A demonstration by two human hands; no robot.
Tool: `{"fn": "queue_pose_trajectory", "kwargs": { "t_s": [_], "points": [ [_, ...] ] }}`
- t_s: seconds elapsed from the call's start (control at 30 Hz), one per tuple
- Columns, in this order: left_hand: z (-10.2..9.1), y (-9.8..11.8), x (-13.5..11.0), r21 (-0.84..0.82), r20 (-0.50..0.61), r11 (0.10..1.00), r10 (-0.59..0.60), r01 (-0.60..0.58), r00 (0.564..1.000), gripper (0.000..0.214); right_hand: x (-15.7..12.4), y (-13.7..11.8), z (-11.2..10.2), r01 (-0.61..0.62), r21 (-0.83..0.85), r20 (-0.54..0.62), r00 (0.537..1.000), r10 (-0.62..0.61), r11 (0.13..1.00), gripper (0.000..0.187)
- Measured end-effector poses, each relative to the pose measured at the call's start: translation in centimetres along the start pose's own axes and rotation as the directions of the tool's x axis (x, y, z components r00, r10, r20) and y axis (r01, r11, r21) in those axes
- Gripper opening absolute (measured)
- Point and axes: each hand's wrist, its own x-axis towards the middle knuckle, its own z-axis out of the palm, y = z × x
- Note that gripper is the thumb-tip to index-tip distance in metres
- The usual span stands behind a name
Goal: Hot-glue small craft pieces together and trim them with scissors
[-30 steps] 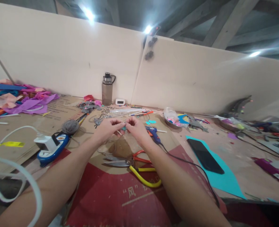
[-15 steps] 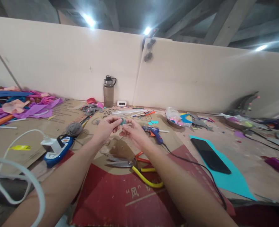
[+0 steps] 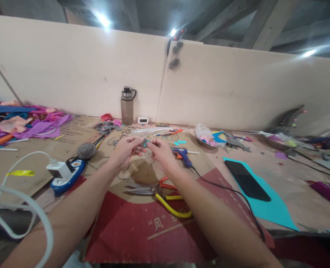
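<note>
Between my fingertips, above the cardboard, is a small teal piece (image 3: 146,143), too small and blurred to name. My left hand (image 3: 128,149) pinches it from the left with thumb and forefinger. From the other side my right hand (image 3: 159,152) is closed on it too, its fingers partly hidden behind the thumb. Below my hands lie shears with yellow handles (image 3: 173,212), blades to the left, and orange-handled scissors or pliers (image 3: 166,184), partly covered by my right forearm. Just right of my right hand rests a blue glue gun (image 3: 185,158).
At left are a power strip (image 3: 79,167), a ball of grey yarn (image 3: 86,150) and purple felt scraps (image 3: 49,126). A bottle (image 3: 127,108) stands by the back panel. To the right, a black phone (image 3: 247,180) lies on turquoise felt (image 3: 284,216), near a bowl (image 3: 206,143).
The fingers of both hands have shifted slightly around the teal piece, and the right fingers are more drawn in. The whole view has moved a little; the table items stay put.
</note>
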Motion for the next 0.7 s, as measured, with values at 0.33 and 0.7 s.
{"fn": "queue_pose_trajectory", "kwargs": {
  "t_s": [0.33, 0.7],
  "points": [
    [-0.7, -0.6, 0.7, 0.091, -0.057, 0.996, 0.003, 0.002, 0.998, 0.027, 0.2, 0.4, -0.1, 0.132, -0.23, -0.035, 0.989, -0.143, 0.964, 0.022],
    [-0.4, -0.3, 0.4, 0.381, -0.035, 0.924, 0.049, -0.032, 0.998, 0.025, 0.0, -0.8, -0.7, 0.221, -0.453, -0.03, 0.964, -0.263, 0.864, 0.019]
  ]
}}
